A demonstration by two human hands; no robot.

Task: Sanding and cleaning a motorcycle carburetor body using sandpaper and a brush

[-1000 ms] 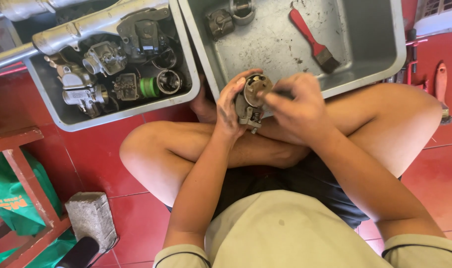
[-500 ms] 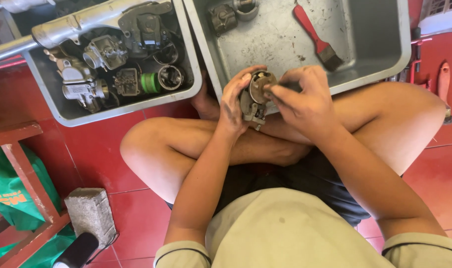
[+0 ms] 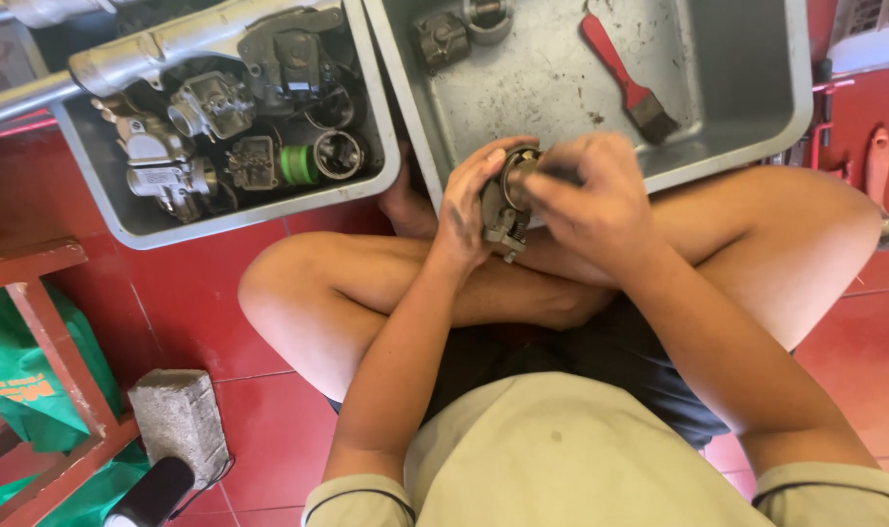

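Though oily, carb (image 3: pixel 503 210) betw. both hands

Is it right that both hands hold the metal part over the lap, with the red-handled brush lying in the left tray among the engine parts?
Not quite. The head view shows the red-handled brush in the right tray, not the left tray with the engine parts. The rest holds: left hand and right hand hold the metal part over the lap.

small grimy metal carburetor part (image 3: pixel 504 210), held upright above crossed legs
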